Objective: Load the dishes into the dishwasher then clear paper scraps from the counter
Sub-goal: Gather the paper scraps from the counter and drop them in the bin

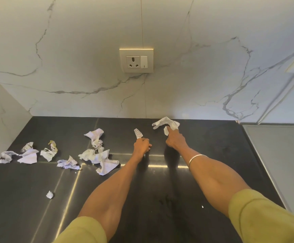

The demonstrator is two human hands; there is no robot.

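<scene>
Left hand [141, 145] fisted around a small scrap [138, 133], right hand [175, 140] pinching crumpled paper [165, 124] at the worktop's [213, 146] back edge — a loose pinch could drop it.

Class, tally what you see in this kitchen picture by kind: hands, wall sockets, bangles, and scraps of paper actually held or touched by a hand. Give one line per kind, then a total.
Hands: 2, the left hand and the right hand
Wall sockets: 1
Bangles: 1
Paper scraps in hand: 2, a small scrap and a larger crumpled scrap
Total: 6
</scene>
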